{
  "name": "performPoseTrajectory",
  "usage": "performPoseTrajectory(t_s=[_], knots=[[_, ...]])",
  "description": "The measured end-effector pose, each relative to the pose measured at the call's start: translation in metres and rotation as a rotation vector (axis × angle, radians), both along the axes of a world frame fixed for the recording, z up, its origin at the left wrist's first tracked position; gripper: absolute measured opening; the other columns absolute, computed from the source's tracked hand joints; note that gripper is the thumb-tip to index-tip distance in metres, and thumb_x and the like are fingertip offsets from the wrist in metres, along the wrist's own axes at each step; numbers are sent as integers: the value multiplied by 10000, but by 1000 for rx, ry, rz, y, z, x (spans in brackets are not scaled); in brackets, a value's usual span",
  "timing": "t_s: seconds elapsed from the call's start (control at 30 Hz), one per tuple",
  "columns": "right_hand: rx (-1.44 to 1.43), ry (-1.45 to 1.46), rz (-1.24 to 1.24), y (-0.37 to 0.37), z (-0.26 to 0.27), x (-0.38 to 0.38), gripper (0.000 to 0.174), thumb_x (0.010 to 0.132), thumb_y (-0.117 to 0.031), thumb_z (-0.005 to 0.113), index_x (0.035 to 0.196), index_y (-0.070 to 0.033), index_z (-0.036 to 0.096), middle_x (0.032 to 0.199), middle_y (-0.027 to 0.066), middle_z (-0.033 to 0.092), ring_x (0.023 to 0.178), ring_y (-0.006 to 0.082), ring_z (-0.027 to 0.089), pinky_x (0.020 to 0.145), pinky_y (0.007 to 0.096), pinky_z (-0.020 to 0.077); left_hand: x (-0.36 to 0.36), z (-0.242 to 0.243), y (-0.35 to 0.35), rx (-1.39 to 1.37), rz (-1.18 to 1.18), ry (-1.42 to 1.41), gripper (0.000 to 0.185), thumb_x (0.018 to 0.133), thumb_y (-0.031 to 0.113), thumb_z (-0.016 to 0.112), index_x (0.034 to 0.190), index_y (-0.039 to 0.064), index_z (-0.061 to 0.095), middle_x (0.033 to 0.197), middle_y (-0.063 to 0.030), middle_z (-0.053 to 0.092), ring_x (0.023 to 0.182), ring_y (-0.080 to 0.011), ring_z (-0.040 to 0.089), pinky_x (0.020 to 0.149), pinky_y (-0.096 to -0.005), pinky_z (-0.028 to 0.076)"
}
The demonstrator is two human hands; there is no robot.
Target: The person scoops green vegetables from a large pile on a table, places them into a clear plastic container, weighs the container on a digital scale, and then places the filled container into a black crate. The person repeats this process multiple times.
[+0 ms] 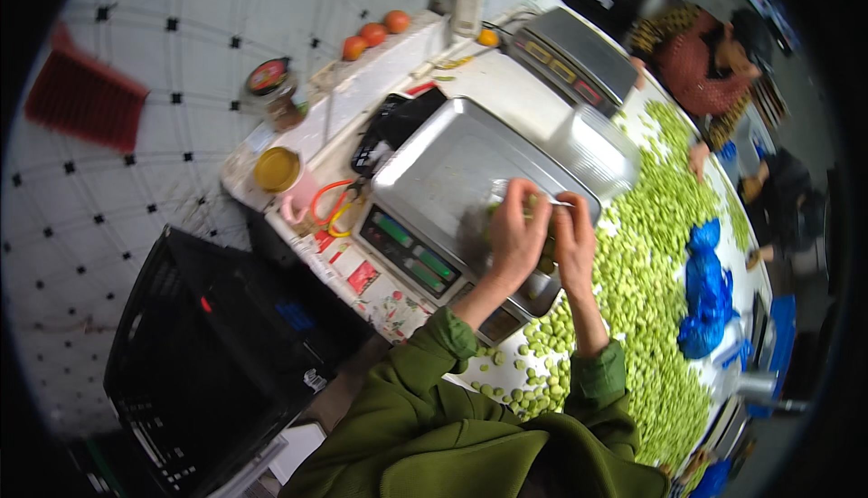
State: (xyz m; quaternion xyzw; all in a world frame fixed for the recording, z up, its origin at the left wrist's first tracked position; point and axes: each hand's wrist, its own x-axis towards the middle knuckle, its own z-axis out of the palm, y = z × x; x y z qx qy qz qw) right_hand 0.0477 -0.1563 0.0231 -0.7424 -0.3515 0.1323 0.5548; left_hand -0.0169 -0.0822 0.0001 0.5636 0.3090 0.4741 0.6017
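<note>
Both hands are raised over the steel pan of a digital scale (447,165), side by side. My left hand (519,230) and my right hand (575,240) pinch the top edge of a clear plastic container or bag (497,191), whose exact kind I cannot tell. Green beans or slices show inside it, partly hidden behind the fingers. Right of the scale, a large spread of shelled green broad beans (651,281) covers much of the white table, with rounder green pieces (542,382) near my sleeves. A stack of clear plastic trays (593,148) touches the scale's far right side.
Orange-handled scissors (332,206), a pink mug (298,193) and a glass jar (281,101) stand left. Tomatoes (373,34) line the ledge. A second scale (573,53) sits beyond. Blue plastic bags (705,294) lie on the beans. Co-workers (705,64) reach in from the right. A black crate (224,355) is lower left.
</note>
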Motion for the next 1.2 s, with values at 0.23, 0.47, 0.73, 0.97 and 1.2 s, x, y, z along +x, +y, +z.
performPoseTrajectory(t_s=[0.23, 0.47, 0.73, 0.97, 1.2], knots=[[-8, -267, 144, -56, 5, 18, 204, 864, -71, 578, 1039, -46, 679, 1134, 113, 654, 1055, 252, 619, 879, 340, 488, -7, -4, 9, 576, -75, 335, 149, 889, 141, 543, 863, 10, 608, 1068, -195, 632, 972, -350, 609, 838, -425, 481], [-381, -328, -202, -213, -86, 59, 273, 917, -252, 569, 1143, -137, 671, 1134, 102, 647, 1102, 287, 526, 959, 417, 404, -20, 4, 10, 716, -365, 567, 269, 897, 207, 570, 1051, 5, 659, 1323, -163, 549, 1160, -343, 553, 975, -408, 431], [-767, -472, 25, -300, -109, -51, 471, 940, -474, 480, 1319, -206, 559, 1440, 118, 429, 1289, 327, 394, 1080, 481, 299, -32, 8, -30, 733, -369, 690, 444, 937, 259, 543, 1271, -34, 531, 1417, -238, 424, 1301, -391, 421, 1052, -448, 351], [-639, -539, 74, -330, -97, -128, 478, 798, -418, 685, 1228, -231, 592, 1365, 83, 474, 1262, 302, 420, 1023, 512, 328, -25, 6, -6, 910, -184, 695, 333, 918, 175, 567, 1195, -6, 599, 1348, -196, 510, 1259, -345, 483, 1021, -451, 384], [-676, -681, -172, -337, -113, -103, 401, 732, -320, 731, 1091, -190, 606, 1273, 72, 534, 1209, 279, 476, 990, 476, 366, -22, 3, -4, 901, -252, 622, 270, 908, 159, 573, 1139, 46, 652, 1298, -151, 567, 1149, -314, 574, 949, -406, 452]])
